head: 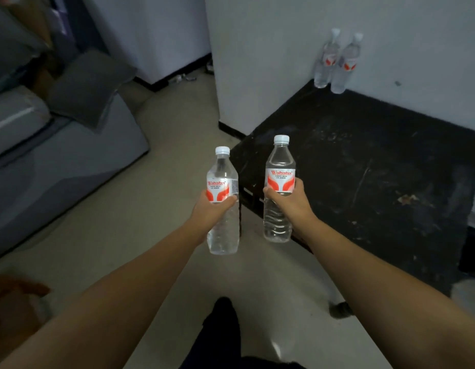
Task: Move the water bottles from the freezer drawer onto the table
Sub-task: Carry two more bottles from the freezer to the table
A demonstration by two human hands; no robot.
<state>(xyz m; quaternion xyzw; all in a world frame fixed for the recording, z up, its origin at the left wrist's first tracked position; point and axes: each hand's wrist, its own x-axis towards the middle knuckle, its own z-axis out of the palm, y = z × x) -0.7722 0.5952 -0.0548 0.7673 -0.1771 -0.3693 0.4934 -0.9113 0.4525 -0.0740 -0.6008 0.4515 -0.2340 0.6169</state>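
Left hand [211, 206] is wrapped round the label of one bottle [222, 206], upright over the floor just left of the table's near-left corner; right hand [285, 199] grips a 2nd bottle [279, 187] the same way, upright at that corner's edge. Both still need to go onto the black table [377, 169], where 2 more bottles [335, 62] already stand touching at the far edge by the wall; freezer drawer isn't in view. Best bet imo: carry both further right & over the top, keep them vertical, lower till the bases sit flat, w/ a gap between them & away from the edge, then let go.
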